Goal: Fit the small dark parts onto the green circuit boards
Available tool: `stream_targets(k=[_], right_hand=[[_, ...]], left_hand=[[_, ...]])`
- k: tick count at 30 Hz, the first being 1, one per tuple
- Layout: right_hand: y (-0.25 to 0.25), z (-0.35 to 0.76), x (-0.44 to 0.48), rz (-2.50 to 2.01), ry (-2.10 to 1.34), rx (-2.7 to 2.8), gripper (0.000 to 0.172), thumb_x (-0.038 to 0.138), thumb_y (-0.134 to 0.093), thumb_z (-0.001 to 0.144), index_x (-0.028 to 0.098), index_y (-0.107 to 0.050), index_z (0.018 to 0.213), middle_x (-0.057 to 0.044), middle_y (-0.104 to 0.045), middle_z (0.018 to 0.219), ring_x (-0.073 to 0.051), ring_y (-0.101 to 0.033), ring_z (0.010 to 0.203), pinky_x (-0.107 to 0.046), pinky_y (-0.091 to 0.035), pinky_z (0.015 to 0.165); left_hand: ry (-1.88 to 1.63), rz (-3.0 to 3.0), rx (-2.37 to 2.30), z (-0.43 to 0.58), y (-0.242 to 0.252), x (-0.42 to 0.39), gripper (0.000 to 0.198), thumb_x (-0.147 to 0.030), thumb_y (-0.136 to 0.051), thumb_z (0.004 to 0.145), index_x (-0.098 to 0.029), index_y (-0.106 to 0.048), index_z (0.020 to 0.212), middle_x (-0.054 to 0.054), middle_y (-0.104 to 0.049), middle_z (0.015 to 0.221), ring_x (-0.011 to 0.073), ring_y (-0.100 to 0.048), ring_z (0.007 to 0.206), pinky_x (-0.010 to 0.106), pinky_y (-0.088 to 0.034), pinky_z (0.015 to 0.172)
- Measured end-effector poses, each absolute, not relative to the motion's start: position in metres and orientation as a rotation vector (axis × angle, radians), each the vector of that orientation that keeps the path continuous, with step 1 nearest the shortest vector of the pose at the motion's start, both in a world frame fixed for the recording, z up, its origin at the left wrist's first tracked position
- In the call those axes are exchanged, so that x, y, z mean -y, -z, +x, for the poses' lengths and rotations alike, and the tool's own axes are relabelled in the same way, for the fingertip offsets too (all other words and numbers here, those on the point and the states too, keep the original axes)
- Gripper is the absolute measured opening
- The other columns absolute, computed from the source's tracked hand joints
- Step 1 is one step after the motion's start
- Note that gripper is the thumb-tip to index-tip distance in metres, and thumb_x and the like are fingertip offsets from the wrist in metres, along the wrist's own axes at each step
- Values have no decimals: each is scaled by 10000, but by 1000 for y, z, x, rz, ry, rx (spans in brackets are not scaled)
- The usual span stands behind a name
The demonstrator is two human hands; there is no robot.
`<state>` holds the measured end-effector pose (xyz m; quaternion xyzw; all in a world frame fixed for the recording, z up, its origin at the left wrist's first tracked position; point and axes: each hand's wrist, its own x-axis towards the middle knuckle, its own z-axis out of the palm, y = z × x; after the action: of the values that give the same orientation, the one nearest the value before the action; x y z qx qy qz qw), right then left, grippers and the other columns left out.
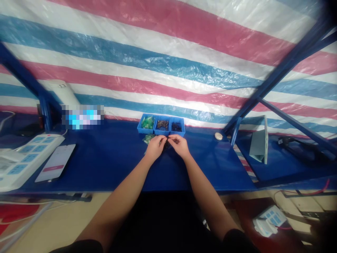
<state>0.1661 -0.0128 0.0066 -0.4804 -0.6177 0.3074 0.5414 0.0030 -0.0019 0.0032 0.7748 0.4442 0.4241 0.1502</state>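
Observation:
My left hand (154, 147) and my right hand (180, 145) meet over the table, fingertips pinched together almost touching. What they pinch is too small and dark to make out. Some dark bits (166, 144) show between and below the hands. Right beyond the fingers stand three joined blue bins. Green packets fill the left bin (145, 131). Small shiny brass-and-dark parts lie in the middle bin (161, 133), and small black pieces are in the right bin (181, 134). A clear greenish plastic bag (147, 138) lies beside my left hand, partly covered by it.
On the blue table (110, 165), a white power strip (31, 154) and a phone (56, 163) lie at left. A small round cream object (218, 136) sits at right, near the blue frame post (235, 131). Beyond it stands a tablet in a case (259, 144). Striped sheeting (168, 70) hangs behind.

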Motion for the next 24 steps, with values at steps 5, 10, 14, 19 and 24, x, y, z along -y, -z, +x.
stream_targets(k=[5, 10, 14, 19, 24], right_hand=[[-10, 166, 17, -1152, -599, 1497, 235, 389, -628, 811, 236, -730, 959, -34, -733, 915, -186, -661, 745, -316, -530, 690], [-13, 166, 17, -1164, -571, 1466, 232, 388, -628, 818, 232, -733, 953, -37, -737, 921, -202, -677, 786, -327, -534, 712], [-12, 166, 17, -1164, -579, 1469, 217, 376, -632, 817, 232, -737, 942, -34, -738, 925, -201, -678, 781, -324, -537, 701], [-10, 166, 17, -1151, -588, 1496, 214, 369, -630, 822, 229, -739, 941, -36, -739, 935, -196, -679, 774, -318, -537, 699], [-9, 166, 17, -1176, -597, 1505, 231, 364, -634, 819, 223, -731, 975, -35, -739, 932, -190, -683, 786, -299, -536, 687]], left_hand=[[-1227, 2213, -1294, 3, -3, 2, 227, -341, -447, 942, -220, -639, 952, 33, -678, 884, 177, -613, 808, 297, -490, 744], [-1265, 2145, -1290, 4, 0, 2, 222, -357, -488, 923, -231, -638, 1026, 33, -687, 970, 173, -637, 843, 286, -507, 738], [-1286, 2101, -1288, 5, 2, 1, 225, -360, -498, 916, -228, -637, 1034, 35, -693, 963, 170, -649, 850, 283, -516, 740], [-1295, 2064, -1280, 5, 1, 2, 208, -360, -492, 917, -227, -625, 1006, 24, -693, 960, 160, -649, 841, 273, -507, 740], [-1237, 2062, -1280, 4, -4, 4, 215, -361, -455, 932, -213, -609, 953, 19, -683, 913, 155, -635, 800, 266, -488, 712]])
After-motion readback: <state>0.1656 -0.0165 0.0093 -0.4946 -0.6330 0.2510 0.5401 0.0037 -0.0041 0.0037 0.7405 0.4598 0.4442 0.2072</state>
